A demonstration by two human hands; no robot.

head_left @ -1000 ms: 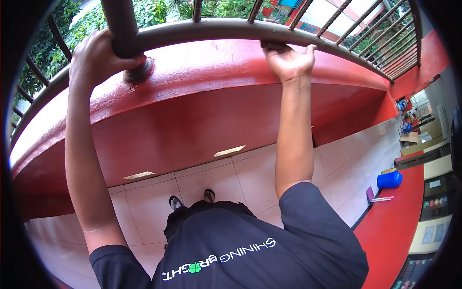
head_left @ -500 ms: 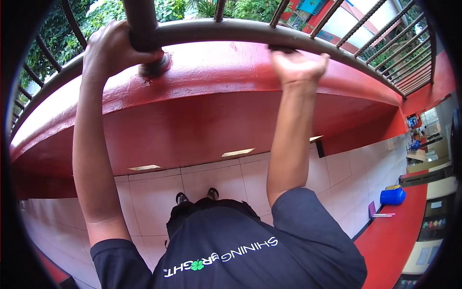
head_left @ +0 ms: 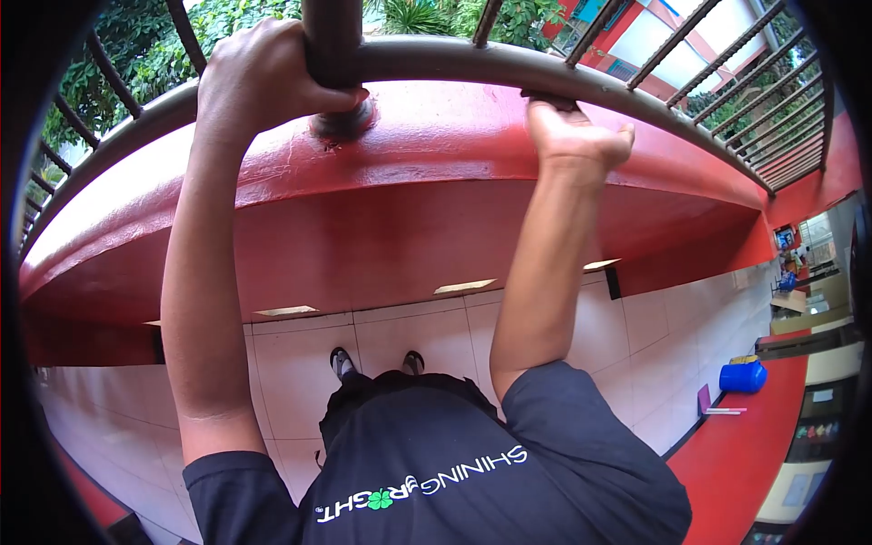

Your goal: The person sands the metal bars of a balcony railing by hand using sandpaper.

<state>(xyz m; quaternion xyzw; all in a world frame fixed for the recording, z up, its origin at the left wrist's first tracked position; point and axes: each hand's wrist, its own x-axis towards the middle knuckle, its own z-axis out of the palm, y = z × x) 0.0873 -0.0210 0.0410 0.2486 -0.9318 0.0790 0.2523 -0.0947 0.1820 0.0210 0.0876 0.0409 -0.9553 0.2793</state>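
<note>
My left hand (head_left: 259, 80) is wrapped over the brown metal rail (head_left: 436, 60), just left of a thick upright post (head_left: 332, 41), its thumb reaching across the post near its base. My right hand (head_left: 574, 136) is turned palm up under the same rail, farther right. A small dark object (head_left: 550, 102) shows between that palm and the rail's underside; what it is cannot be made out. The right fingertips are partly hidden behind the rail.
Below the rail runs a curved red ledge (head_left: 436, 118) and wall. Thin ribbed bars (head_left: 677, 44) rise from the rail, with plants (head_left: 418, 16) beyond. Pale tiles (head_left: 400, 334) cover the floor around my feet. A blue container (head_left: 743, 376) stands on a red surface at the right.
The view has shifted, so rail and post appear farther right. Relative to the rail, my right hand has slid left, closer to the post. My left hand still grips the rail.
</note>
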